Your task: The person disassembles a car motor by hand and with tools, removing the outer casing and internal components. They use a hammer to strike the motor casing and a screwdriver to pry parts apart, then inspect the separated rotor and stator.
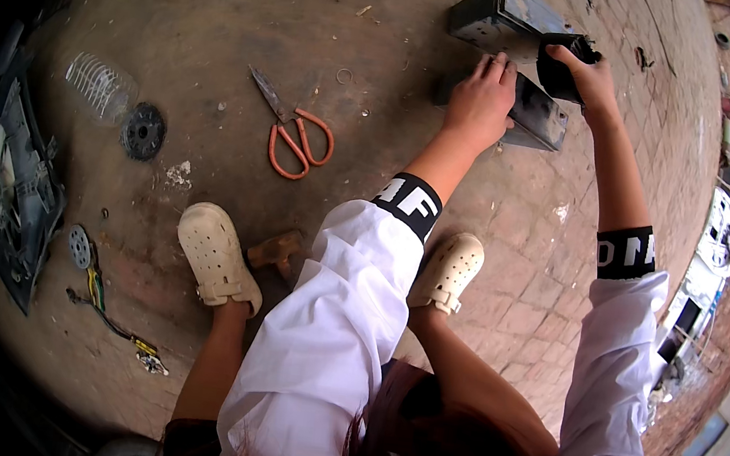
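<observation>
My left hand [485, 102] lies over a dark rectangular metal box [539, 126], its fingers bent across the top and the thumb at the near side. To the right and slightly above, my right hand [588, 76] is closed round a black, cup-like piece [559, 74] with a ragged upper rim. That piece is close to the box's far right end; whether they touch I cannot tell. Just beyond stands a second grey metal box [506, 17] with worn, rusty patches. Shears with orange handles [299, 144] lie on the ground to the left, slightly parted.
A hammer [276, 253] lies between my feet. Leftward are a clear plastic bottle [100, 88], a black disc [143, 132], a motor part with wires [90, 273] and a large black plastic housing [15, 179]. White scrap [712, 245] lines the brick paving at right.
</observation>
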The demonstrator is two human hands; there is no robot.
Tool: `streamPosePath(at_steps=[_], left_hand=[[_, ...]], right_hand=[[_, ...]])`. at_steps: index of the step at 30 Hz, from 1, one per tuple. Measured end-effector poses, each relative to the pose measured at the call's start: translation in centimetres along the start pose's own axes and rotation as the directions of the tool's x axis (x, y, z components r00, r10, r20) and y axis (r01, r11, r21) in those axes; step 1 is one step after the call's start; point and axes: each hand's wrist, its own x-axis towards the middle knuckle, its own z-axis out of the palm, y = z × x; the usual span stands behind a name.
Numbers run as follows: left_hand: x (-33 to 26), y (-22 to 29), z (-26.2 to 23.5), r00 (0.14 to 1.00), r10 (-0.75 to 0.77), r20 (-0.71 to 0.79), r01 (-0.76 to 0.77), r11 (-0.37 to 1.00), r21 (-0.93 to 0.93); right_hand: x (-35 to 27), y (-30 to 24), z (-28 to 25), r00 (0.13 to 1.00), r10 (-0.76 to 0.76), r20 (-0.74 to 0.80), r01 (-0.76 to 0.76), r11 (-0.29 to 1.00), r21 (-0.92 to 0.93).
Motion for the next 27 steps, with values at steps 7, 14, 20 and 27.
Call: streamPosePath(at_steps=[7, 14, 20, 27], left_hand=[[-0.5, 1.7, 1.6, 0.985, -0.122, -0.126, 0.118, 0.992, -0.035], [-0.1, 0.6, 1.0, 0.994, -0.033, -0.102, 0.031, 0.999, -0.014], [-0.5, 0.4, 0.9, 0.991, -0.024, -0.131, 0.021, 0.999, -0.026], [-0.7, 0.0, 0.7, 0.99, 0.009, -0.141, -0.013, 1.0, -0.028]], right_hand=[[0.1, -1.3, -0.4, 1.0, -0.018, 0.005, 0.019, 0.996, -0.092], [1.4, -0.2, 0.9, 0.978, -0.1, -0.184, 0.052, 0.967, -0.251], [0.6, -1.0, 2.5, 0.947, -0.159, -0.278, 0.0, 0.868, -0.497], [-0.2, -2.3, 2.0, 0.989, -0.058, -0.137, -0.01, 0.894, -0.449]])
